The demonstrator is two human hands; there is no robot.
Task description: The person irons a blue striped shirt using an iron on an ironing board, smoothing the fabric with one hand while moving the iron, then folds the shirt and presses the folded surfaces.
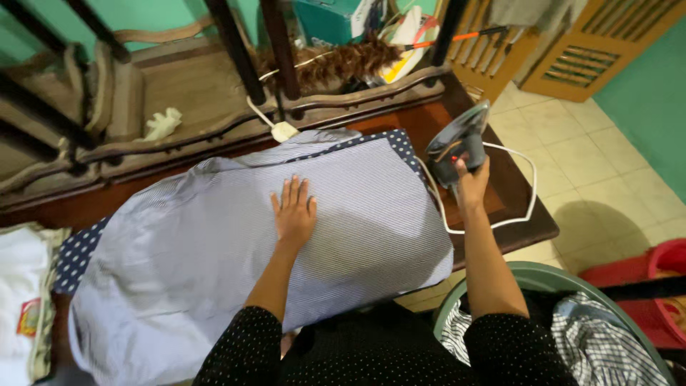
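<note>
So the striped shirt [236, 243] is spread flat over most of the desk [518, 207], lying on a navy dotted cloth [75, 254] that pokes out at the left edge and again at the far right corner. Its long axis runs corner to corner, from the near left where it hangs off the edge up toward the far right. The left hand [294, 214] is pressed flat on the middle of the shirt, palm down, fingers straight and close together pointing at the far edge, holding nothing. The iron [457, 146] is off to the right of that, past the shirt's right edge, over the bare wood at the far right corner. The right hand [471, 182] is wrapped tight around its handle and the iron looks tipped up on its heel, soleplate facing away, though I can't tell if it's resting on the desk or lifted. So the shirt lies to the left of the iron, and the right hand is the one nearer that uncovered right end of the fabric. The white cord [525, 193] loops along the right edge of the desk. A green laundry basket [543, 275] with checked cloth sits on the floor by the near right corner, and a folded white cloth [21, 286] sits at the left edge.
</note>
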